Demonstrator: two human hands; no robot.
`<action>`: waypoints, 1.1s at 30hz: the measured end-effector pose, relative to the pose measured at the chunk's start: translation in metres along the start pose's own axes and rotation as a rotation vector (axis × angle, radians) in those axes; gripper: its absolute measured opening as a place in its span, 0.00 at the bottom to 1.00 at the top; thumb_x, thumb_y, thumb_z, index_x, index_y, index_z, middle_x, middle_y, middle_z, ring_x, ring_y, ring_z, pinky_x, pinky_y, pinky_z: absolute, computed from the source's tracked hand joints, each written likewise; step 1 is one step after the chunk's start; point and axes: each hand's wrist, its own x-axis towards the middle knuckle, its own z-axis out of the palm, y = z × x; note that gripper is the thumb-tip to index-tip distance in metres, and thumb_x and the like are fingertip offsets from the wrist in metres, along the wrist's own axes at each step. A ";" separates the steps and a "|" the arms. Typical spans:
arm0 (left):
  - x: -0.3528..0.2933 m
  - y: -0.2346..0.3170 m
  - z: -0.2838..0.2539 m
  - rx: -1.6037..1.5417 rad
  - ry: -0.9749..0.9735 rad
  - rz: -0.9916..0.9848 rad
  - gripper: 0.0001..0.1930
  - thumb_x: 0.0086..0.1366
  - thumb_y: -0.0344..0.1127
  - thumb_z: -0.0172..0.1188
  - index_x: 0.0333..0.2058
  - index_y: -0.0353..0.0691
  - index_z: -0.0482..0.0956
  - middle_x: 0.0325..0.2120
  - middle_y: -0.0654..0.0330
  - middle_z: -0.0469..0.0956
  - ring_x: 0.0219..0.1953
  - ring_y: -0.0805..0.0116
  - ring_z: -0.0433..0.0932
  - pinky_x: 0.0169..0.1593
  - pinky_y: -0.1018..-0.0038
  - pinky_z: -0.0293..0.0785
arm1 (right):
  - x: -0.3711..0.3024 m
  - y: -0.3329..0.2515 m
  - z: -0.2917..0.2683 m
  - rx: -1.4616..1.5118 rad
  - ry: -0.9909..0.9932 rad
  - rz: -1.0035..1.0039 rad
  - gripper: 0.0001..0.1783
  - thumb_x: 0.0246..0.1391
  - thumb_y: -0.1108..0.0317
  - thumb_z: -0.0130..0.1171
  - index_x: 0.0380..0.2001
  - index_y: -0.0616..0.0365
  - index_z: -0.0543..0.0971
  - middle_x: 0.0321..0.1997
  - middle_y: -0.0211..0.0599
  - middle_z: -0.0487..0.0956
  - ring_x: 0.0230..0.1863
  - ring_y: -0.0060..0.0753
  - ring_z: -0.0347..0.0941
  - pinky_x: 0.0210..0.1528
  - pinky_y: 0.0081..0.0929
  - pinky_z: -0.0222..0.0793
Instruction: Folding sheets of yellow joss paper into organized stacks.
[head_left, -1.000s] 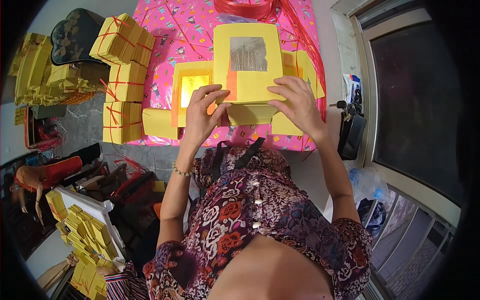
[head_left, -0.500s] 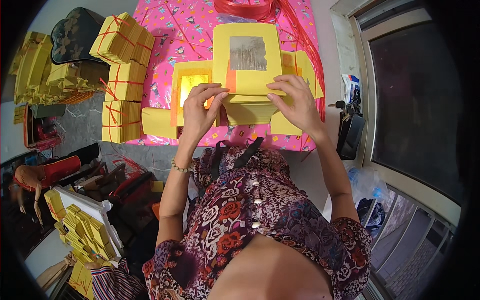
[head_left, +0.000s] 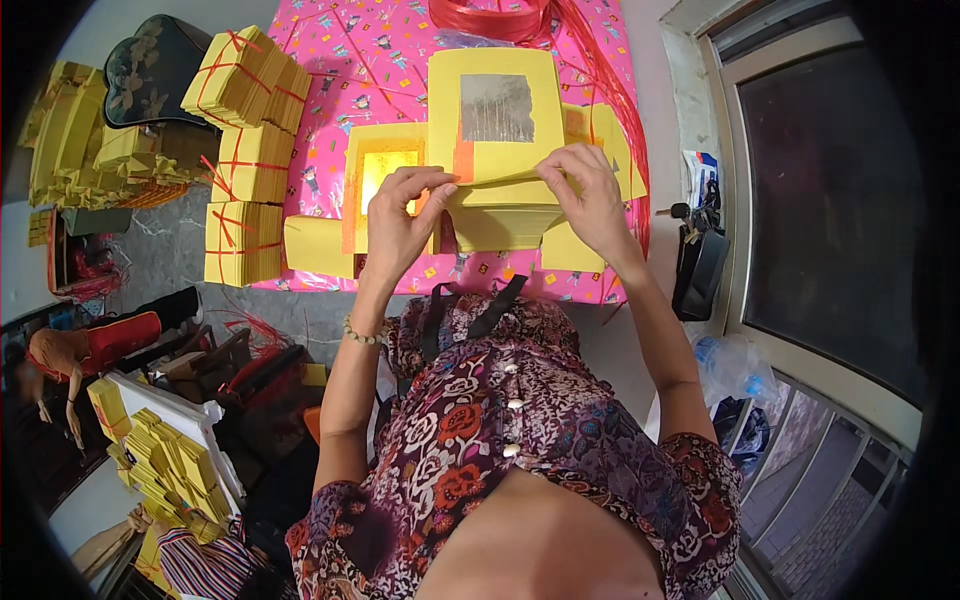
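I see my left hand (head_left: 398, 225) and my right hand (head_left: 590, 200) both up on a stack of yellow paper sheets (head_left: 500, 205). The stack sits on a table covered with a pink patterned cloth (head_left: 340, 70), right in front of me. The fingers of my left hand are closed on the left edge of the top yellow sheet (head_left: 495, 115), pinching it. The fingers of my right hand pinch the same sheet on its right side. That top sheet has a shiny silver square (head_left: 496, 107) in its middle and an orange strip by its lower left corner. Its near edge is lifted a little off the stack.

Just left of the stack lies another yellow sheet with a gold square (head_left: 385, 175). Farther left, three bundles of yellow paper tied with red string (head_left: 245, 160) stand in a row at the edge of the cloth. A roll of red string (head_left: 490, 15) lies at the far end of the table. Loose yellow paper piles (head_left: 90, 150) sit well apart on the far left. More yellow bundles (head_left: 165, 455) lie low on the left by the floor.
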 end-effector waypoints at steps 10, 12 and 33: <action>0.004 0.007 -0.002 0.050 0.042 -0.012 0.07 0.55 0.35 0.65 0.31 0.40 0.84 0.33 0.58 0.81 0.35 0.62 0.78 0.38 0.71 0.73 | 0.004 0.000 -0.003 0.026 -0.014 -0.082 0.08 0.53 0.65 0.60 0.30 0.59 0.78 0.31 0.35 0.75 0.37 0.39 0.69 0.41 0.35 0.64; 0.009 0.020 -0.007 0.262 0.035 0.109 0.08 0.54 0.35 0.66 0.31 0.40 0.84 0.32 0.58 0.81 0.35 0.61 0.77 0.38 0.70 0.73 | 0.007 0.000 -0.005 0.021 -0.021 -0.075 0.08 0.53 0.65 0.59 0.30 0.59 0.78 0.31 0.35 0.75 0.36 0.39 0.69 0.40 0.35 0.64; 0.036 -0.010 -0.001 -0.332 -0.163 -0.104 0.08 0.64 0.34 0.56 0.37 0.36 0.78 0.23 0.64 0.76 0.25 0.80 0.73 0.32 0.80 0.69 | -0.010 0.015 -0.003 0.272 -0.006 0.200 0.16 0.56 0.65 0.59 0.43 0.64 0.74 0.39 0.42 0.77 0.42 0.34 0.75 0.44 0.28 0.70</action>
